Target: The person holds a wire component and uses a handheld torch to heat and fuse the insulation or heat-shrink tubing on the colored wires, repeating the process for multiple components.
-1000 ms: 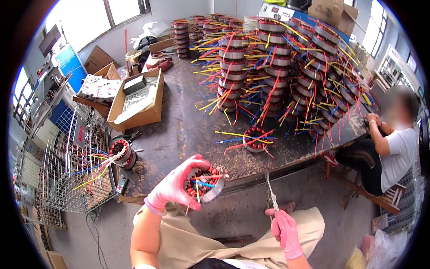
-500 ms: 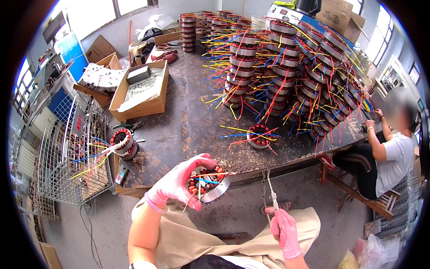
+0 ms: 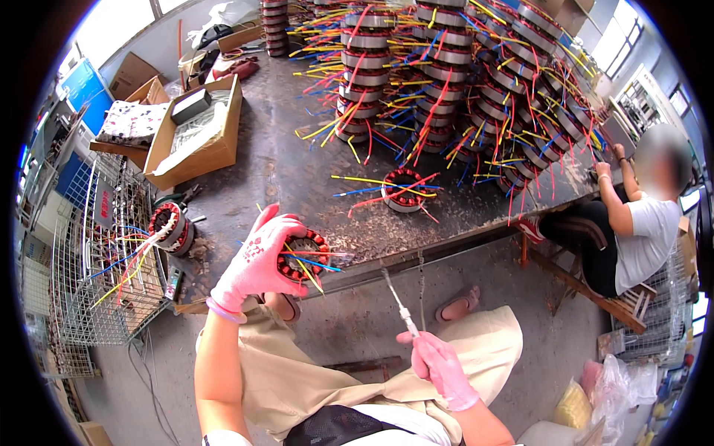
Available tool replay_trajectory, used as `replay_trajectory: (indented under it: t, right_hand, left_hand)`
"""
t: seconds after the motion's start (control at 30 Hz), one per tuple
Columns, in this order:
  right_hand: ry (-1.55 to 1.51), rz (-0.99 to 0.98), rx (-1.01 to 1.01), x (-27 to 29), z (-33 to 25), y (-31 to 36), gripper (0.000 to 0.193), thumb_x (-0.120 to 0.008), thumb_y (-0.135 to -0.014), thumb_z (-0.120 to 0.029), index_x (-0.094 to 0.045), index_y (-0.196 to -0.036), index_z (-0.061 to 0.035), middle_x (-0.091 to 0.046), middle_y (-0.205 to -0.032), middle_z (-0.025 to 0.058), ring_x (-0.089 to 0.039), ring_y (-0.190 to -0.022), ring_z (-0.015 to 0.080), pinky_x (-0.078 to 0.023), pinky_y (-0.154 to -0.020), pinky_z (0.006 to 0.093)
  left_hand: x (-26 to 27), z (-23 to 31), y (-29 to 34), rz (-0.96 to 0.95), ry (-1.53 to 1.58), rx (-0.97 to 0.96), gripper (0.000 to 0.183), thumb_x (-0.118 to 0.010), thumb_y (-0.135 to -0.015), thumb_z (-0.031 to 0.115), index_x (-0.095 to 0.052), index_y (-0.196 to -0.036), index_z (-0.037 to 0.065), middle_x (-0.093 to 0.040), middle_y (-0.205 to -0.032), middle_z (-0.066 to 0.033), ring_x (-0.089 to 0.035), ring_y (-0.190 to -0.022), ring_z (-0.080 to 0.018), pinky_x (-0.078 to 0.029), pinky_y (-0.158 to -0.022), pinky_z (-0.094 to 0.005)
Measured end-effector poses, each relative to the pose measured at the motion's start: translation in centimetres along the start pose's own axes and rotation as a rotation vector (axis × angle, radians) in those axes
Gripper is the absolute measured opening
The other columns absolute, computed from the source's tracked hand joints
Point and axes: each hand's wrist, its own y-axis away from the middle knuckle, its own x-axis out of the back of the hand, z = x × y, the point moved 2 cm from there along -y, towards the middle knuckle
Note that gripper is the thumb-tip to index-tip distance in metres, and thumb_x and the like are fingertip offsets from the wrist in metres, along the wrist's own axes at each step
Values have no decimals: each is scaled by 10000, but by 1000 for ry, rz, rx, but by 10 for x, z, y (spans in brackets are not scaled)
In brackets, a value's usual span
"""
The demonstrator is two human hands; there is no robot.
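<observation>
My left hand (image 3: 256, 260), in a pink glove, grips a motor stator (image 3: 320, 244) just off the bench's near edge. The stator is a ring with red windings, and blue, yellow and red wire leads stick out of it. My right hand (image 3: 444, 372), also gloved in pink, is closed round a slim tool (image 3: 404, 314) with a pale handle and a long thin metal tip. That tip points up and left and stays apart from the stator; the tool's exact kind is unclear. Another stator (image 3: 401, 206) lies on the bench beyond my hands.
Tall stacks of stators (image 3: 364, 78) cover the far right of the dark bench (image 3: 275, 163). At left are a stator with tied white leads (image 3: 178, 236), a cardboard box (image 3: 223, 149) and a wire rack (image 3: 104, 275). A seated person (image 3: 643, 208) works at right.
The stator has been turned in my left hand, so its ring opening shows more. My right hand has brought the tool leftward, closer to it. The whole view has shifted.
</observation>
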Motion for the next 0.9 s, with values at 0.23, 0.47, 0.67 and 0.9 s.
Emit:
replay_trajectory:
  t: [0.23,0.47,0.67,0.9]
  right_hand:
    - [46,-43,-74,1,15,-16,349,-478,-1032,-271,-576,-1226,2,-437,-584,-38,-357,-515,38,-267,-473,216]
    - [83,-74,-105,-6,13,-26,317,-461,-1032,-257,-598,-1194,-21,-433,-574,-35,-359,-503,37,-276,-469,219]
    - [97,-79,-91,-12,8,-29,328,-453,-1034,-264,-594,-1191,-14,-413,-580,-51,-350,-514,28,-267,-475,209]
    - [66,-72,-126,-19,-1,-28,334,-445,-1033,-279,-605,-1192,-31,-424,-574,-47,-319,-474,22,-248,-450,213]
  left_hand:
    - [-14,-5,-2,-15,-31,37,788,-877,-459,224,-547,-1161,86,-592,-1162,-90,-507,-1250,-290,-222,-1186,-498]
    - [-14,-6,-3,-85,-57,57,823,-880,-471,202,-525,-1204,83,-584,-1228,-72,-478,-1291,-294,-216,-1190,-493]
    - [-14,-9,-2,-107,-69,54,833,-885,-501,234,-524,-1237,87,-571,-1277,-75,-455,-1320,-299,-206,-1191,-502]
    - [-16,-12,-2,-136,-86,69,864,-890,-504,258,-518,-1264,83,-554,-1320,-92,-428,-1348,-309,-186,-1197,-500]
